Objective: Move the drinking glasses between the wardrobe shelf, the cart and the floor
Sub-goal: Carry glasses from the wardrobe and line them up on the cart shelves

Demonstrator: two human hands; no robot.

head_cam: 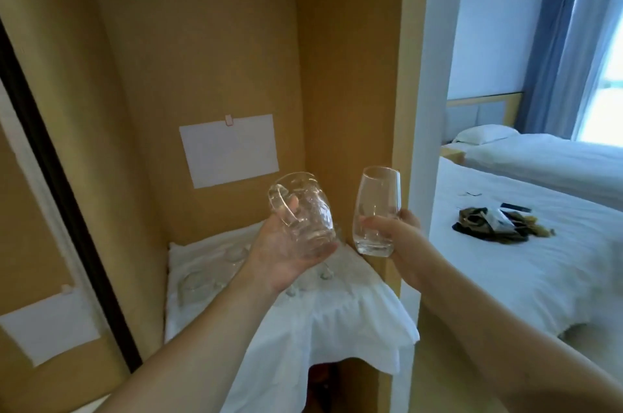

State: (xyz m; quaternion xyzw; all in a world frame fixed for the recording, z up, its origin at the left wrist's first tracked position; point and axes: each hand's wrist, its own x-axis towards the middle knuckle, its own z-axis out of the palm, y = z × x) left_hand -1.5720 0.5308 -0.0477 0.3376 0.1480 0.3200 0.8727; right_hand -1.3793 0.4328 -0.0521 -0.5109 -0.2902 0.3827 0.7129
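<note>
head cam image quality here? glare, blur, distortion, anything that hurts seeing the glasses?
Head view: window blown out white; wide-angle bends the wardrobe edges; overall soft. Handled mug in left hand and tumbler in right hand read clearly; glasses on the white cloth nearly vanish.

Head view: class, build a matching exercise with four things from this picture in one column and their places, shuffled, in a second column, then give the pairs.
Things:
1. handled glass mug
2. tall smooth glass
3. white paper sheet
4. pile of dark items

Places:
A. on the white bed
B. in the right hand
C. taped to the wardrobe's back wall
D. in the left hand

Pairs: 1-D, 2-B, 3-C, 4-A
</note>
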